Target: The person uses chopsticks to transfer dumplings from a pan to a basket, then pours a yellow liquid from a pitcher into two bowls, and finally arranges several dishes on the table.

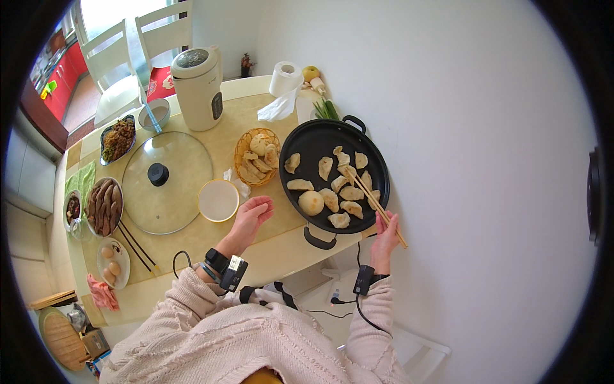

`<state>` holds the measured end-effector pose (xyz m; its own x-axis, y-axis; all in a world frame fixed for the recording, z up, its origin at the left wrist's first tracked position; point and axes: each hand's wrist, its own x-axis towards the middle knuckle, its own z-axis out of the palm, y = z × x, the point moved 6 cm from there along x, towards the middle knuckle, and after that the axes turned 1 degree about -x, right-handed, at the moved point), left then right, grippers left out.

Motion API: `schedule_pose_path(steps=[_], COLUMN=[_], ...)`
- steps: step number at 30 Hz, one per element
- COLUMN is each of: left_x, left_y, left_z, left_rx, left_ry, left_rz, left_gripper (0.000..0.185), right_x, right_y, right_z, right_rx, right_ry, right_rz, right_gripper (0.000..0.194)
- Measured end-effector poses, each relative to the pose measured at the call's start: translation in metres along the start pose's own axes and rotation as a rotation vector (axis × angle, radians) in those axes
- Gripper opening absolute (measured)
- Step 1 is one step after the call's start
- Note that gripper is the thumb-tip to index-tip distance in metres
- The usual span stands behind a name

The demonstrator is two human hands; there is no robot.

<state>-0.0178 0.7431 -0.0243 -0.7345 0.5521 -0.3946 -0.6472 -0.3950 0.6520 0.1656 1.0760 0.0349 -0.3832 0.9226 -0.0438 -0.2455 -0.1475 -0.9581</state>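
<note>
My right hand (pixel 385 238) holds a pair of wooden chopsticks (pixel 377 202) at the right edge of a black electric pan (pixel 307 139). The chopstick tips touch or nearly touch a dumpling (pixel 346 171). Several more dumplings and a round bun (pixel 311 203) lie in the pan. My left hand (pixel 253 214) is empty, its fingers loosely curled, over the table between the pan and a white bowl (pixel 218 200). Behind it stands a wicker basket (pixel 238 169) with dumplings and buns in it.
A glass lid (pixel 187 163) lies left of the bowl. A soy milk maker (pixel 195 96), a paper roll (pixel 285 81) and green onions (pixel 327 110) stand or lie at the back. Dishes of food, a plate of eggs (pixel 125 261) and dark chopsticks (pixel 136 247) are at left. A wall (pixel 479 168) borders the right.
</note>
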Motion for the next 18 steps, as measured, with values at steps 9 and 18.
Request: schedule_pose_path(steps=[9, 18], left_x=[0.003, 0.004], left_y=[-0.002, -0.009], left_z=[0.000, 0.007], left_rx=[0.009, 0.017], left_ry=[-0.003, -0.011], left_rz=[-0.009, -0.016], left_gripper=[0.026, 0.025], right_x=[0.004, 0.000], right_y=[-0.002, 0.006], right_z=[-0.007, 0.023], right_rx=[-0.008, -0.062], right_ry=[-0.010, -0.056], right_rz=[0.001, -0.003], right_gripper=[0.037, 0.038])
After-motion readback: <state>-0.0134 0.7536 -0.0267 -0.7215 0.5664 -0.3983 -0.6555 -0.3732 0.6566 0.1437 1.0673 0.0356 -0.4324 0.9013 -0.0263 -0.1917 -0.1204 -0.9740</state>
